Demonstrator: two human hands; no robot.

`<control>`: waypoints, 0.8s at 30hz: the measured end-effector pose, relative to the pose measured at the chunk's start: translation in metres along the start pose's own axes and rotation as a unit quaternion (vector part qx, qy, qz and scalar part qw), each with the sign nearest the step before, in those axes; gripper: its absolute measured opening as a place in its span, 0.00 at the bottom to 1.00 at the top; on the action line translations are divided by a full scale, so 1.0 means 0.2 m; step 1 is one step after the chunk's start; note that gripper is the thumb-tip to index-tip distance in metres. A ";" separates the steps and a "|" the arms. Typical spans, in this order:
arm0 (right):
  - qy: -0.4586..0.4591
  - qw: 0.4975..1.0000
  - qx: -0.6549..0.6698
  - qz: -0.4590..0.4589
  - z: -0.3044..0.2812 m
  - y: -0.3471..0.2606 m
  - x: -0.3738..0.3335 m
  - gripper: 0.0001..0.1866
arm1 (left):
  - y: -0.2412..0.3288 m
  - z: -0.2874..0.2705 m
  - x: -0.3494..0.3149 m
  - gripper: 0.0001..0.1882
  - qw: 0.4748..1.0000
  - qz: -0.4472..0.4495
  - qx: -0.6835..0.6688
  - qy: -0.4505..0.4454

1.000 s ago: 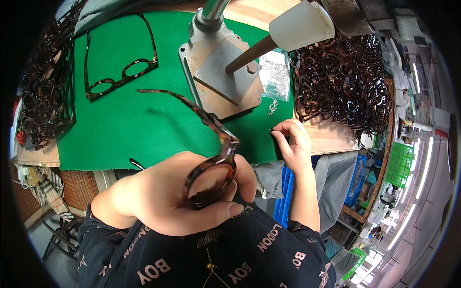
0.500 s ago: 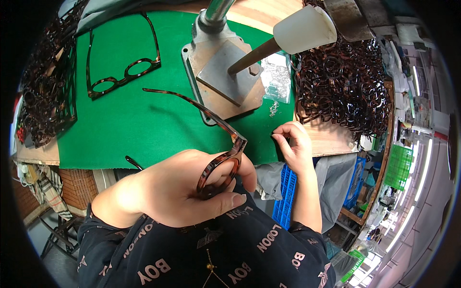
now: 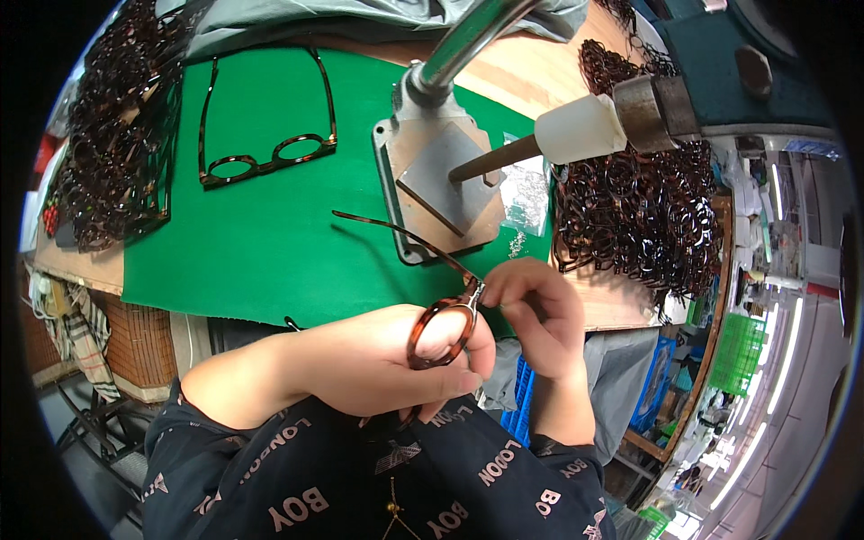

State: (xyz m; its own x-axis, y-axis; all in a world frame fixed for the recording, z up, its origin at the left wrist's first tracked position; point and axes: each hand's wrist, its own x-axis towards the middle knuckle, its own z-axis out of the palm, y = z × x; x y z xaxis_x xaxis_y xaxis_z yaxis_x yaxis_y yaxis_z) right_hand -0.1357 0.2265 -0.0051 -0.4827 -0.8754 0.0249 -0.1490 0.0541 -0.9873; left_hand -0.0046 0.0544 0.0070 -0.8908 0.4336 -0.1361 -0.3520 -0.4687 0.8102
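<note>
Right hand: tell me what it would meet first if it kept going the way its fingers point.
The right hand points left at the hinge corner of the tortoiseshell glasses frame, which its fingertips already touch.

Small clear plastic bag (image 3: 525, 193) on green mat's (image 3: 261, 243) right edge

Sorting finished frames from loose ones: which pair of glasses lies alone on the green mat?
The dark-rimmed glasses at the mat's far left, temples open, lie alone; the others sit heaped in piles or in the hands.

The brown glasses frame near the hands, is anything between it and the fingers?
Nothing visible is. The left hand holds the brown tortoiseshell glasses frame, and the right hand pinches its hinge corner directly.
</note>
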 end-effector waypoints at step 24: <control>0.006 0.982 0.105 -0.155 0.16 -0.07 0.16 0.04 | 0.02 0.03 -0.03 0.06 0.999 0.002 -0.038 -0.008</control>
State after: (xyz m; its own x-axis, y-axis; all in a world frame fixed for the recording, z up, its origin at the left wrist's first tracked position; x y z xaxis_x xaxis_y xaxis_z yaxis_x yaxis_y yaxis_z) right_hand -0.1213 0.1833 0.0054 -0.4522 -0.8287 0.3297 -0.1100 -0.3151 -0.9427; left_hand 0.0014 0.0538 0.0151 -0.8879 0.4432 -0.1234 -0.3696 -0.5273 0.7651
